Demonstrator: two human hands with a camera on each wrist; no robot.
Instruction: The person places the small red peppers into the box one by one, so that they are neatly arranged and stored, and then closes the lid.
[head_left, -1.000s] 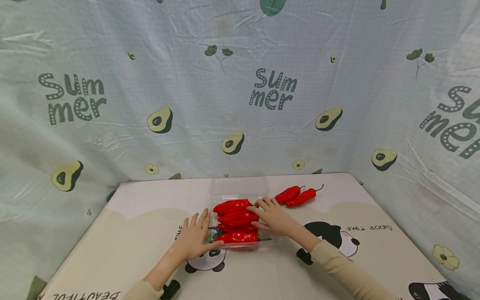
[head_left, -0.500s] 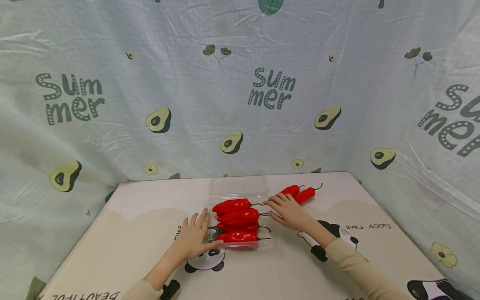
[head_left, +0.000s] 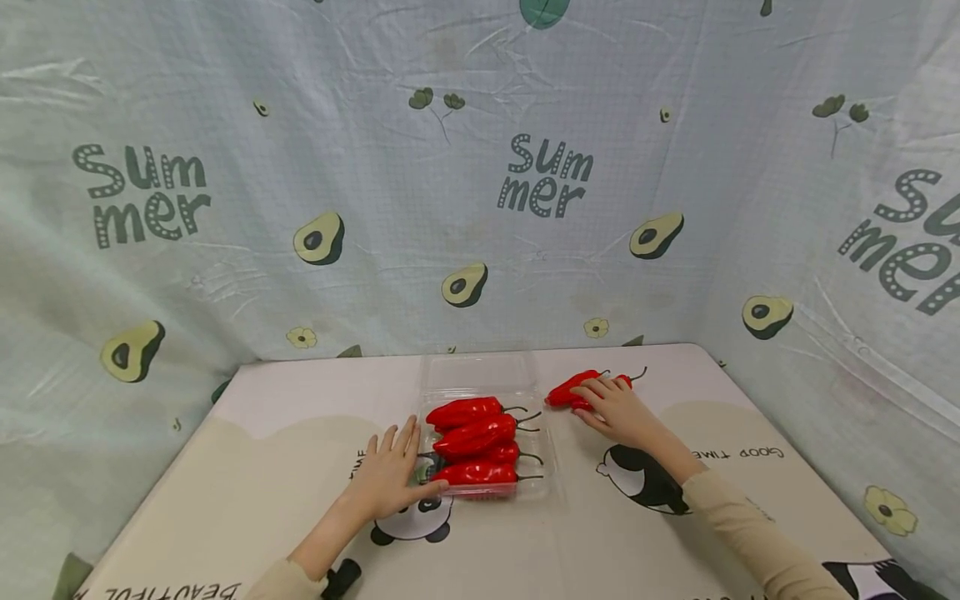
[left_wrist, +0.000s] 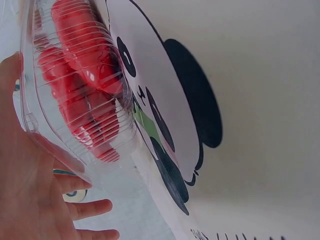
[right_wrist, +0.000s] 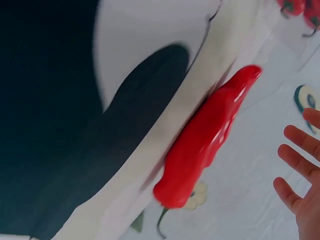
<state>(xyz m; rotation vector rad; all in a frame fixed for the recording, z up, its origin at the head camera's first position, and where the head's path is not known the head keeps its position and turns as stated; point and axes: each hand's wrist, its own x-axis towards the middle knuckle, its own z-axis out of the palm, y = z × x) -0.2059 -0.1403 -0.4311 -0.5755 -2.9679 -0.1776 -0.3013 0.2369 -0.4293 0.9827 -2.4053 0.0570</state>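
Several glossy red chili peppers (head_left: 474, 437) lie in a row in a clear plastic clamshell box (head_left: 551, 467), stems to the right. My left hand (head_left: 384, 482) rests spread at the box's left side, its thumb along the front edge. The left wrist view shows the ribbed wall with red peppers (left_wrist: 87, 65) behind it. Off to the right, my right hand (head_left: 617, 410) reaches over two loose chili peppers, a far one (head_left: 567, 392) and a nearer one (head_left: 624, 381) mostly covered by the fingers. In the right wrist view, the fingers are extended beside a red pepper (right_wrist: 200, 140), apart from it.
The box's transparent lid (head_left: 480, 372) lies folded back behind it. A table cover (head_left: 225, 500) printed with pandas and lettering spreads underneath. Hanging sheets (head_left: 375, 183) with avocado prints close off the back and sides.
My right hand has left the peppers in the box and moved right, over the loose peppers. One boxed pepper now slants, its stem end raised toward the back. My left hand has stayed put.
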